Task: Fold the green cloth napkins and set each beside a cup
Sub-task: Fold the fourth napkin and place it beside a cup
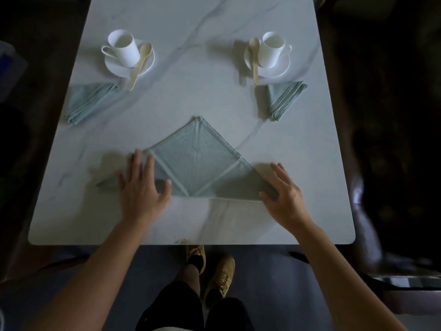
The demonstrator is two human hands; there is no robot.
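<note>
Your left hand lies flat on the left part of the green napkin, fingers straight and spread, thumb out to the right on the cloth; it grips nothing. A cloth tip pokes out just left of that hand. Your right hand is open too, fingers spread. Its thumb rests on the napkin's right corner, and I can't tell whether the fingers touch the cloth.

The napkin sits between your hands on the table, folded to a triangle with two flaps meeting at a centre seam, apex pointing away from you.

Well ahead of your left hand: left folded napkin, and beyond it the left cup on a saucer, with a spoon leaning on the rim. Well ahead of your right hand: right folded napkin, just short of the right cup, which has a saucer and spoon of its own.
</note>
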